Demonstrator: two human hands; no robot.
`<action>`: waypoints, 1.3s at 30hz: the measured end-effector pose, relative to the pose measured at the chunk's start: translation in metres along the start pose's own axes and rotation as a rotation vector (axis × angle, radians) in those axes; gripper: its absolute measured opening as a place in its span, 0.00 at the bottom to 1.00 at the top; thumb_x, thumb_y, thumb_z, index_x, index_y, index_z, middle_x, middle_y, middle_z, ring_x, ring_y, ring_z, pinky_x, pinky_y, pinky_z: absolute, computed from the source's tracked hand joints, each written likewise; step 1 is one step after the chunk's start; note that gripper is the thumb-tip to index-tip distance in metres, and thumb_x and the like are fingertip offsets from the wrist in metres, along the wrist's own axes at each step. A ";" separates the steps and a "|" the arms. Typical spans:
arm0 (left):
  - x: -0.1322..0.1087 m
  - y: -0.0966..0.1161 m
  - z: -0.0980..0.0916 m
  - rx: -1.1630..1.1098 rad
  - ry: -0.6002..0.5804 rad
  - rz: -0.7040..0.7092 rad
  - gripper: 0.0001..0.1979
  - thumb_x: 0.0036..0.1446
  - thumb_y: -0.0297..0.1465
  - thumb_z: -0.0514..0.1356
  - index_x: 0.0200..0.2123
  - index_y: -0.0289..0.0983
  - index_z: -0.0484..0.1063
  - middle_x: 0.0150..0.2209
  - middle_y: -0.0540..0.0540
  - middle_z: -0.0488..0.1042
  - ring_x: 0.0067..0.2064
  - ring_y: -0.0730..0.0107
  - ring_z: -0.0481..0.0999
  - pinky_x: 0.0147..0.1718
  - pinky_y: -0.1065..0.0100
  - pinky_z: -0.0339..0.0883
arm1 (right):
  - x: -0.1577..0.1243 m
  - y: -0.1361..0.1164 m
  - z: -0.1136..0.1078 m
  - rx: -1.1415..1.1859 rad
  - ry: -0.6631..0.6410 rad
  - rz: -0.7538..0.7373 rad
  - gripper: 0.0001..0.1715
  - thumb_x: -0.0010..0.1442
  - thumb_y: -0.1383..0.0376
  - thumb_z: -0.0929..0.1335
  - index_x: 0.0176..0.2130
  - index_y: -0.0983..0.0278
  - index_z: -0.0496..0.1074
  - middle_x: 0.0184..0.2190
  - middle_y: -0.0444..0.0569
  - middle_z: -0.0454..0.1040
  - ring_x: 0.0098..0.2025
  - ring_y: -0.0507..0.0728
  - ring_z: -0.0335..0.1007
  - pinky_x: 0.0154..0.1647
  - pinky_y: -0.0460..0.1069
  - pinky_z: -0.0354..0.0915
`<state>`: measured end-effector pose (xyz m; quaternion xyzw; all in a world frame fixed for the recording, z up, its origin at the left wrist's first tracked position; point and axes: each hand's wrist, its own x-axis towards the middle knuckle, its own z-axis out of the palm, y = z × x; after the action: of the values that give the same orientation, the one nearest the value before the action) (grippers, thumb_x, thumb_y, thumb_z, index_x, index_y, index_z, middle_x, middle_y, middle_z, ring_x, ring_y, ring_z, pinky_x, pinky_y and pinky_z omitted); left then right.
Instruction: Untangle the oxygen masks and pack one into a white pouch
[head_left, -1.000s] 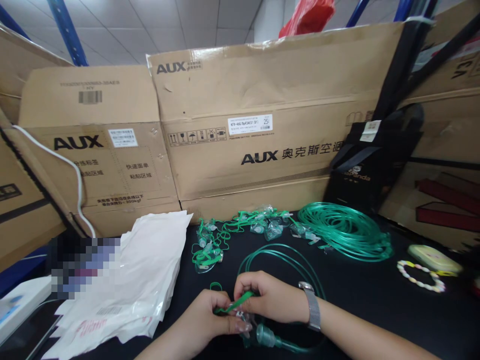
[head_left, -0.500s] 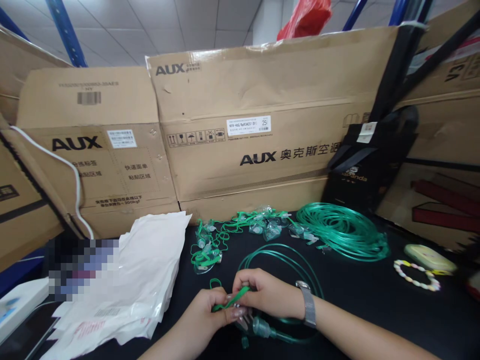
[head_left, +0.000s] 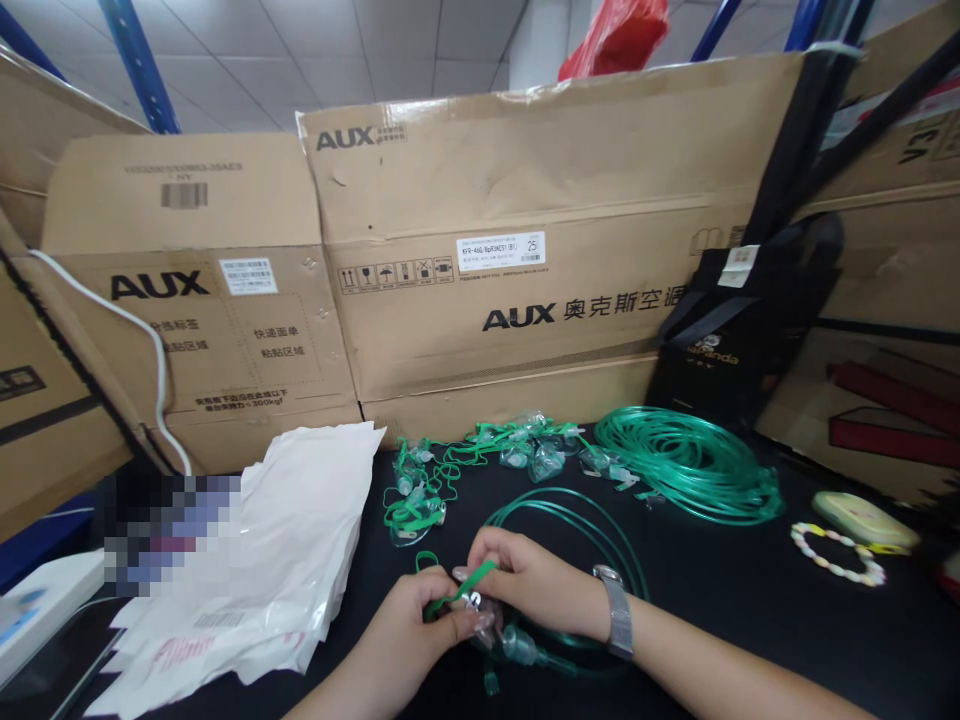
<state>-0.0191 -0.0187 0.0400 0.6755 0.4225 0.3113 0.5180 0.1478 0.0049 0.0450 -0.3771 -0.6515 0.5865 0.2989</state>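
Close together at the front of the dark table, my two hands work on a small clear oxygen mask. My left hand (head_left: pixel 409 630) is closed with thumb and fingers on the mask (head_left: pixel 486 632), near its metal nose clip (head_left: pixel 474 599). Between the finger and thumb of my right hand (head_left: pixel 544 585) is pinched the end of a green elastic strap (head_left: pixel 478 577), which also runs through my left fingers. A green connector (head_left: pixel 521 646) below the right hand joins tubing (head_left: pixel 592 510) looped behind the wrist. My fingers hide much of the mask.
Several more masks with green straps (head_left: pixel 465 452) lie behind my hands. A large coil of green tubing (head_left: pixel 686 465) sits back right, near a beaded bracelet (head_left: pixel 832 560) and a yellowish case (head_left: pixel 862 520). White plastic bags (head_left: pixel 300 540) are stacked left. Cardboard boxes (head_left: pixel 420 350) wall the back.
Both hands stay in nearly the same place. The strap end has shifted slightly up between my fingers, and the metal clip now shows more clearly. The whole view has moved slightly.
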 end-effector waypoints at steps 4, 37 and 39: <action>-0.001 -0.002 0.001 0.018 0.047 -0.009 0.10 0.44 0.36 0.64 0.22 0.34 0.75 0.26 0.49 0.70 0.32 0.66 0.68 0.33 0.68 0.60 | 0.003 -0.001 -0.003 0.048 0.002 0.026 0.22 0.46 0.50 0.70 0.27 0.64 0.61 0.17 0.36 0.66 0.18 0.47 0.60 0.21 0.43 0.57; -0.003 0.005 0.007 -0.057 0.123 0.012 0.15 0.44 0.42 0.62 0.18 0.35 0.71 0.21 0.54 0.58 0.27 0.71 0.59 0.28 0.70 0.54 | -0.006 -0.004 -0.005 -0.043 -0.064 -0.053 0.18 0.49 0.53 0.69 0.26 0.66 0.65 0.21 0.39 0.64 0.23 0.48 0.57 0.25 0.44 0.54; -0.003 0.006 0.007 -0.055 0.114 0.014 0.14 0.45 0.41 0.62 0.19 0.35 0.72 0.21 0.54 0.59 0.28 0.71 0.59 0.29 0.70 0.54 | -0.006 -0.003 -0.004 -0.043 -0.057 -0.064 0.18 0.50 0.54 0.68 0.26 0.66 0.64 0.20 0.39 0.63 0.23 0.48 0.56 0.24 0.43 0.53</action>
<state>-0.0130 -0.0251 0.0436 0.6450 0.4379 0.3642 0.5094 0.1538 0.0018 0.0485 -0.3457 -0.6838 0.5731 0.2907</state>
